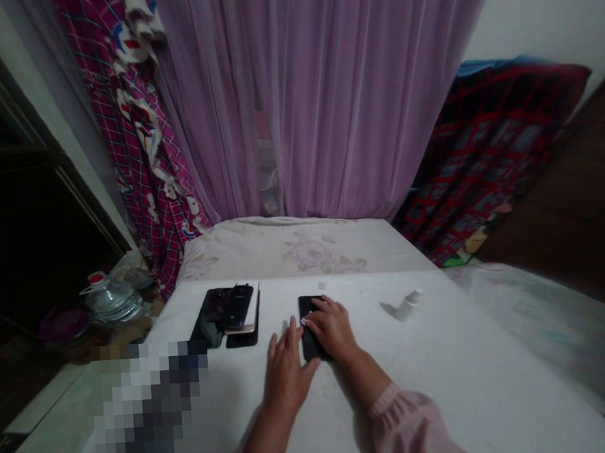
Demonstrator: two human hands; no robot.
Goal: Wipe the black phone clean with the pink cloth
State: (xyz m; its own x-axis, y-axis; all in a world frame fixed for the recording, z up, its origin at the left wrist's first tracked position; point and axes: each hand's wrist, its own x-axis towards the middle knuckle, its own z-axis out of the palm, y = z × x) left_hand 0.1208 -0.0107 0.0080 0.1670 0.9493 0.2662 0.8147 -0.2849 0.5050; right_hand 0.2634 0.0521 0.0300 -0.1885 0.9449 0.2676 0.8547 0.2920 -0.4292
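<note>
A black phone (313, 349) lies flat on the white-covered table in front of me. My right hand (334, 328) rests over the phone's upper right part, its fingers bent and pressed together near the left edge. A tiny white bit shows at those fingertips, too small to name. My left hand (285, 372) is at the phone's left side, fingers stretched out and thumb apart, touching or almost touching its edge. A small white bottle (408, 306) stands to the right of the phone.
Left of my hands are a dark phone (213, 321) and a stack of phones (240, 309). Purple curtains (336, 101) hang behind the table. A clear plastic jug (109, 300) with a red cap stands low at the left. A blurred patch covers the table's left front.
</note>
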